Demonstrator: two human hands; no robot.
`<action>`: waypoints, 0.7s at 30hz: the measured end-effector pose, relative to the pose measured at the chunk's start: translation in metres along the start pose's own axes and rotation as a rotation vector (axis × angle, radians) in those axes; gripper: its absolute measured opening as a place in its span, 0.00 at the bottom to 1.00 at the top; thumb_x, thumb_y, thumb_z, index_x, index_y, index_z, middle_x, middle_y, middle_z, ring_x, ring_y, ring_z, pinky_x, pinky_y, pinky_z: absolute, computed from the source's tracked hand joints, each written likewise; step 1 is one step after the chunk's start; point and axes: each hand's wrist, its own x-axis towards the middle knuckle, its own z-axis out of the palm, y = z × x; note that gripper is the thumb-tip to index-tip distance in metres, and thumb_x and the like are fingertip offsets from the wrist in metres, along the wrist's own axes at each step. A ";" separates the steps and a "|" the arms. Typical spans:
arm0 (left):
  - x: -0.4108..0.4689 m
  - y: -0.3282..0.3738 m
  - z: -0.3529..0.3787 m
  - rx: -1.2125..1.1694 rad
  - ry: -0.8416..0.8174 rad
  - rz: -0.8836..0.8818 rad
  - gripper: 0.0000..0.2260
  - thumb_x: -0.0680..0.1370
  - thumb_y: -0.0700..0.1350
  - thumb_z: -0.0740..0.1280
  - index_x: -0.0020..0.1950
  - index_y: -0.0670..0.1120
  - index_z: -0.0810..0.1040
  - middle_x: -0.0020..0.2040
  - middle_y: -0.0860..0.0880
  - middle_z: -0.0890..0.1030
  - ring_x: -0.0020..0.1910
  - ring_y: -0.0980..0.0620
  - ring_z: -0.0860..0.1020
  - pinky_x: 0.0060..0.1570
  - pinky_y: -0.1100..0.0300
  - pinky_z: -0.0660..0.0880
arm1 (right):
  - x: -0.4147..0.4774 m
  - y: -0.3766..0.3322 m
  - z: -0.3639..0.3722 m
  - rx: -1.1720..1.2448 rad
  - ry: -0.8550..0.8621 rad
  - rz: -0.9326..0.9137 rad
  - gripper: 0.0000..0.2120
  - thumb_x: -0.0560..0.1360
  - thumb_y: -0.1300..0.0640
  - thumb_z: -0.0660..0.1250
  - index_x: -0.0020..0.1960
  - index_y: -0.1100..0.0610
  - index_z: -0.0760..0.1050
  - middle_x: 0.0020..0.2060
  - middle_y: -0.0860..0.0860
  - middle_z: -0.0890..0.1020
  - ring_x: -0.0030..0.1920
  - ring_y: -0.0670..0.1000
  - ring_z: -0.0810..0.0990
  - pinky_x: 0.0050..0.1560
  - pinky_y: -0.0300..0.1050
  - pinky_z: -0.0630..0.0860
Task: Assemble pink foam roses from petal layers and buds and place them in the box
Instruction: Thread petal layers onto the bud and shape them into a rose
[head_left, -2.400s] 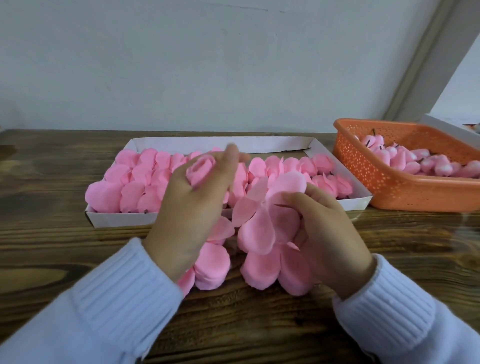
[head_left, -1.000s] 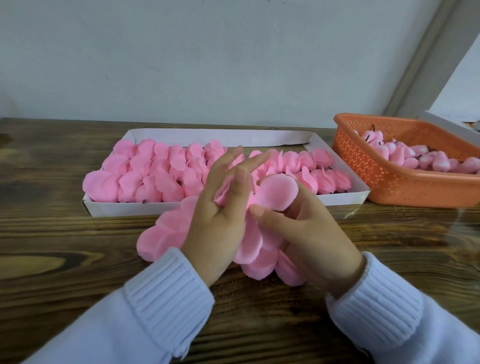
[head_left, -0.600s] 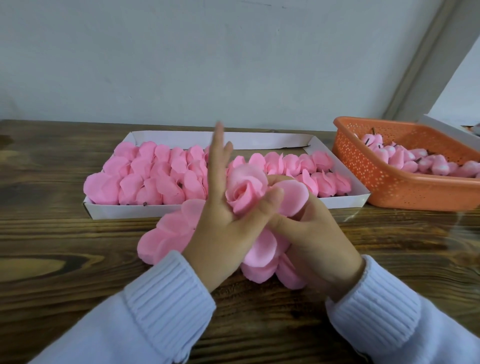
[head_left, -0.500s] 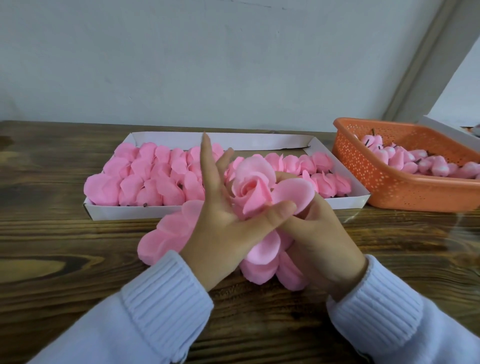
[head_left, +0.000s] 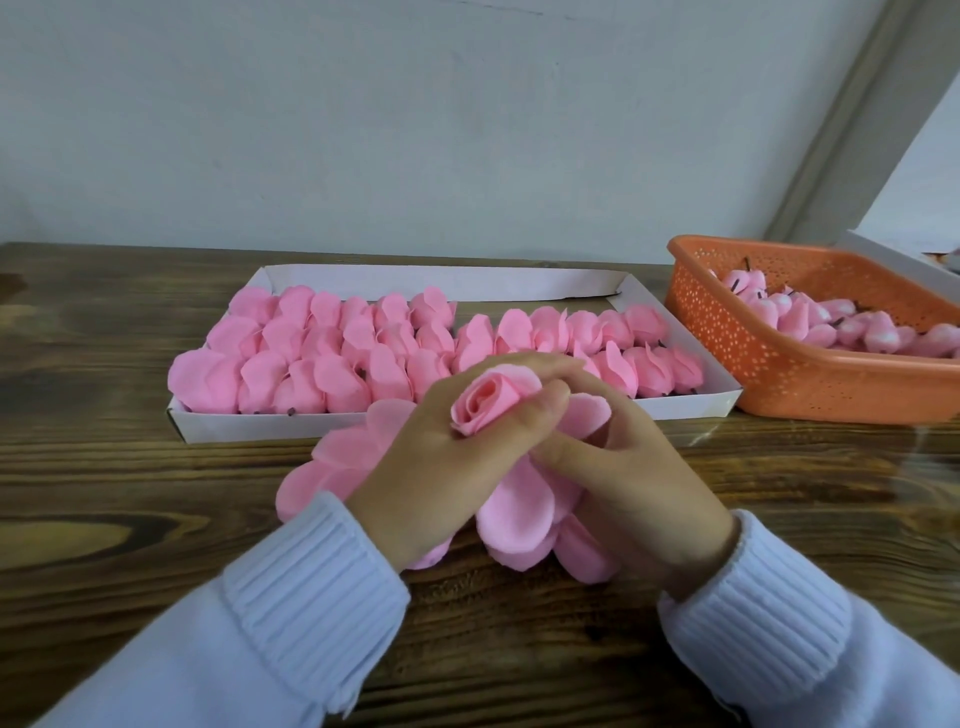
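Note:
My left hand (head_left: 441, 467) grips a pink foam rose bud (head_left: 485, 397) between its fingers and thumb, just in front of the box. My right hand (head_left: 639, 483) pinches a pink petal layer (head_left: 519, 512) under the bud; its petals hang down below both hands. More loose petal layers (head_left: 335, 462) lie on the table under my left wrist. The white cardboard box (head_left: 675, 405) behind my hands holds several rows of finished pink roses (head_left: 332, 353).
An orange perforated plastic basket (head_left: 769, 364) with several pink buds (head_left: 831, 325) stands at the right, touching the box's corner. A white edge shows behind it. The dark wooden table (head_left: 104, 467) runs to a grey wall at the back.
My left hand brought the bud down onto the petal layer, spread its fingers, then curled them round the bud. My right hand kept hold of the petals underneath.

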 end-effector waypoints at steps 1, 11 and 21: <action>0.000 0.000 0.000 -0.008 0.018 -0.009 0.11 0.76 0.46 0.63 0.55 0.50 0.81 0.51 0.55 0.85 0.54 0.61 0.80 0.50 0.71 0.74 | 0.000 0.000 -0.001 -0.025 0.023 0.012 0.18 0.71 0.60 0.69 0.59 0.66 0.74 0.54 0.62 0.81 0.56 0.60 0.80 0.57 0.53 0.77; 0.001 -0.005 0.000 -0.029 0.103 -0.028 0.18 0.71 0.56 0.62 0.60 0.54 0.75 0.51 0.63 0.83 0.57 0.67 0.77 0.51 0.74 0.73 | -0.003 -0.002 -0.003 -0.760 0.353 -0.289 0.06 0.76 0.59 0.67 0.45 0.51 0.80 0.40 0.45 0.84 0.41 0.45 0.81 0.41 0.36 0.76; -0.001 -0.001 0.001 0.095 -0.030 0.050 0.08 0.76 0.53 0.65 0.52 0.64 0.80 0.50 0.65 0.83 0.52 0.66 0.79 0.48 0.75 0.72 | -0.005 -0.006 -0.002 -0.852 0.465 -0.449 0.06 0.73 0.58 0.69 0.37 0.52 0.77 0.30 0.44 0.79 0.31 0.45 0.76 0.34 0.35 0.72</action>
